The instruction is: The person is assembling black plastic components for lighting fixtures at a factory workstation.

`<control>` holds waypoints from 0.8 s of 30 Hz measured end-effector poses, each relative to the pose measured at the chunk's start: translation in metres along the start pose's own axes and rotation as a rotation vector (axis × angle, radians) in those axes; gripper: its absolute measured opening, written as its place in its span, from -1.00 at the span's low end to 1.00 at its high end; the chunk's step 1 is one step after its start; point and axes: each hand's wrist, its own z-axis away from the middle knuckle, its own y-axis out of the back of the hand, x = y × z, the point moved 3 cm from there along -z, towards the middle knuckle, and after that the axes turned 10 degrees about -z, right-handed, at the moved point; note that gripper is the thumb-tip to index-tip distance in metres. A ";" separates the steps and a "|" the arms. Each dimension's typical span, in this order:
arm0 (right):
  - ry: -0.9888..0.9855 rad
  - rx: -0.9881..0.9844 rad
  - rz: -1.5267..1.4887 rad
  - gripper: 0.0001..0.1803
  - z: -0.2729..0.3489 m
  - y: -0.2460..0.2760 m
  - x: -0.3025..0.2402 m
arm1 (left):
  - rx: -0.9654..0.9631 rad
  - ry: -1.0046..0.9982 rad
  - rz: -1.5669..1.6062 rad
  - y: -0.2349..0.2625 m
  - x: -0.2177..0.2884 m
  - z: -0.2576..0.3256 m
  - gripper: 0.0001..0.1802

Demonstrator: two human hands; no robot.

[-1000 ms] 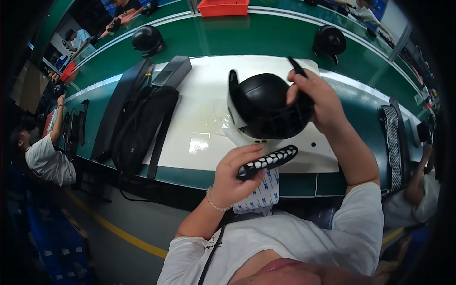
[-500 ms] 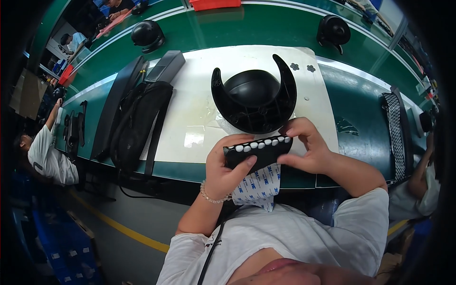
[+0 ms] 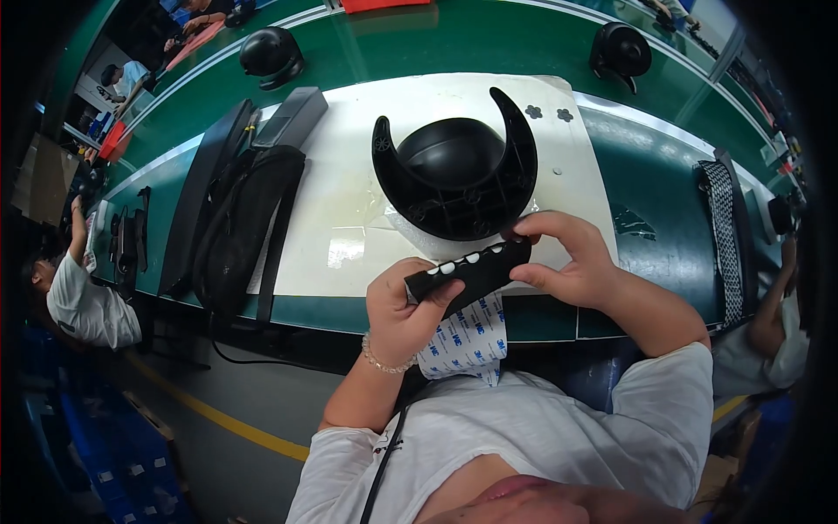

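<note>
Since half a second ago both hands tilt the black foam strip (image 3: 469, 272), its right end now higher. Left hand (image 3: 403, 307) clamps the strip's lower end at 8 o'clock; right hand (image 3: 567, 260) pinches the upper end at 2 o'clock. Long axis runs 8-to-2. Strip hovers over the near edge of the bench (image 3: 663, 188). Black horned helmet shell (image 3: 454, 170) sits just beyond at 12, nearer the right hand.

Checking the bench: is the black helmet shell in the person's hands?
No, the black helmet shell lies on the white mat; both hands grip a black pad strip.
</note>
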 end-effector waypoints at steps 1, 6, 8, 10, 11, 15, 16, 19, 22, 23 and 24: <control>0.110 0.005 0.042 -0.74 -0.001 0.002 -0.002 | -0.007 -0.033 -0.028 -0.001 0.001 -0.001 -0.85; 0.238 -0.035 0.211 -0.73 -0.002 0.001 -0.006 | -0.002 -0.094 -0.097 -0.001 0.006 -0.002 -0.82; 0.150 -0.012 0.183 -0.75 -0.003 0.000 -0.008 | -0.023 -0.130 -0.116 -0.001 0.008 -0.003 -0.81; 0.185 -0.006 0.184 -0.77 -0.003 0.002 -0.007 | -0.026 -0.129 -0.132 -0.002 0.008 -0.003 -0.81; 0.222 -0.003 0.183 -0.78 -0.003 0.003 -0.007 | -0.027 -0.127 -0.150 -0.002 0.009 -0.002 -0.81; 0.454 -0.018 0.166 -0.76 0.001 0.000 -0.010 | -0.037 -0.037 -0.122 -0.001 0.005 -0.001 -0.82; 0.454 -0.018 0.166 -0.76 0.000 -0.002 -0.011 | -0.043 -0.081 -0.141 -0.001 0.006 -0.002 -0.81; 0.471 0.037 0.123 -0.69 -0.003 -0.008 -0.017 | -0.036 -0.173 -0.171 -0.002 0.006 -0.002 -0.80; 0.461 0.020 0.260 -0.67 -0.002 -0.011 -0.017 | -0.042 -0.241 -0.182 -0.003 0.006 -0.003 -0.77; 0.508 0.022 0.314 -0.68 -0.002 -0.012 -0.018 | -0.052 -0.252 -0.193 -0.003 0.006 -0.003 -0.76; 0.555 0.024 0.368 -0.70 -0.001 -0.012 -0.019 | -0.049 -0.251 -0.193 -0.003 0.006 -0.003 -0.76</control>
